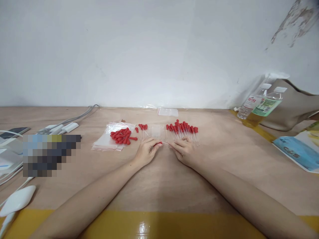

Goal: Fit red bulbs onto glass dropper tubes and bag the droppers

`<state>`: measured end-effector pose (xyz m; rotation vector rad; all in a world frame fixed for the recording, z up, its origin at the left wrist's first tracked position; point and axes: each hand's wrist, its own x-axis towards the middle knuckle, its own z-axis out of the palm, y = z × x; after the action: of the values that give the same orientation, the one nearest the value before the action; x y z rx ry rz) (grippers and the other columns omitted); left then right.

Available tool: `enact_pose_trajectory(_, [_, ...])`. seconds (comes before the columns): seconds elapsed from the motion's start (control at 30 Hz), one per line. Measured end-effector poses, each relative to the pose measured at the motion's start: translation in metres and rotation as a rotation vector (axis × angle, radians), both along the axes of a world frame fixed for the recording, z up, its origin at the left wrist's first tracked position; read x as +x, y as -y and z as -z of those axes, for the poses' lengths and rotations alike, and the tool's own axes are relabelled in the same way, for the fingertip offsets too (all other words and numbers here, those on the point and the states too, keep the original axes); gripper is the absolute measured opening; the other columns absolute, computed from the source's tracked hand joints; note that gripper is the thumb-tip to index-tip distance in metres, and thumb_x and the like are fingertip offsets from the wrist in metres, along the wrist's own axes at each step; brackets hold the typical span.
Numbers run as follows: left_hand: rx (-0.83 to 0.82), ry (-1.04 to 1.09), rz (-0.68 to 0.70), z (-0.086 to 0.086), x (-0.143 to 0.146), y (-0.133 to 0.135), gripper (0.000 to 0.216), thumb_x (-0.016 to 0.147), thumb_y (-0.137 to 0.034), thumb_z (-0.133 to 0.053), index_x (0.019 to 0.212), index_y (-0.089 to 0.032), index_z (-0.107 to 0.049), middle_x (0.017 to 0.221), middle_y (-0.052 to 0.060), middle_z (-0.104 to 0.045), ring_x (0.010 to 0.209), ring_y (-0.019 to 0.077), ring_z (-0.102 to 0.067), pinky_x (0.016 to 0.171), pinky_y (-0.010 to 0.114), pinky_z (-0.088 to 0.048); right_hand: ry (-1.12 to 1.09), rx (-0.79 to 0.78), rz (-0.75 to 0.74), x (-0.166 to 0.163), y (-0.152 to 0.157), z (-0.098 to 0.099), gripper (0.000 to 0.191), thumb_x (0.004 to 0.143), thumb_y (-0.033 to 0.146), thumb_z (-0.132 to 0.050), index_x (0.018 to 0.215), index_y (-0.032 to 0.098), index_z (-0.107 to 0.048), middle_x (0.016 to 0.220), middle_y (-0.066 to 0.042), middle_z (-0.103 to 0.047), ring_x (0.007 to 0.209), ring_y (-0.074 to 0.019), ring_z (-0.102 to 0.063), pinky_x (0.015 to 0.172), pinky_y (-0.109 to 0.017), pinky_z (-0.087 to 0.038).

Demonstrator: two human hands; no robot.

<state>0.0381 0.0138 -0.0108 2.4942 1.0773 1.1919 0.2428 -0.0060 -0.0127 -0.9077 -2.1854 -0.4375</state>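
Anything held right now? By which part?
Yes, a red-bulbed dropper: left-hand grip on its red bulb; right-hand grip apparently at the far end of its thin tube.

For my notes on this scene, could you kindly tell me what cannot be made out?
Head view:
Red bulb: partly covered by left hand.
Tube: end at right hand too fine to see.
Pixelated patch: contents masked.
Bottle label: small print too tiny.
Blue packet: cut off by right edge.

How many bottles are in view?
2: a green-labelled bottle and, just left of it, a bottle with red lettering, both toward the right. More may be hidden behind.
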Motion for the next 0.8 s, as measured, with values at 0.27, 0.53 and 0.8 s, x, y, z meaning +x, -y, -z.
enact_pose_trajectory(0.27, [-0.052,-0.006,0.094,-0.005,-0.002,0.005,0.017,0.085,-0.026,-0.047,0.088,-0.019,-0.062,0.082,0.003,-0.063,0.078,0.0151,-0.057,0.078,0.031,-0.039,0.07,-0.053,-0.085,0.006,-0.001,-0.005,0.027,0.087,0.015,-0.038,0.099,0.023,-0.061,0.077,-0.001,-0.065,0.066,-0.0101,-0.055,0.078,-0.032,-0.029])
enact_pose_trajectory(0.53, [-0.269,0.046,0.276,-0.008,-0.003,0.003,0.018,0.084,-0.025,-0.048,0.086,-0.017,-0.063,0.079,0.004,-0.062,0.073,0.0131,-0.057,0.068,0.024,-0.044,0.166,-0.026,-0.111,0.013,-0.006,-0.005,0.031,0.086,0.011,-0.034,0.098,0.022,-0.06,0.07,0.0,-0.062,0.065,-0.0109,-0.052,0.077,-0.032,-0.026])
enact_pose_trajectory(0.8, [-0.061,-0.166,0.178,-0.004,-0.002,0.004,0.02,0.085,-0.029,-0.047,0.089,-0.019,-0.064,0.08,0.004,-0.064,0.077,0.0154,-0.058,0.076,0.029,-0.042,0.182,-0.051,-0.047,0.007,-0.001,-0.004,0.025,0.086,0.02,-0.038,0.08,0.018,-0.062,0.064,-0.002,-0.056,0.061,-0.0118,-0.046,0.07,-0.031,-0.025])
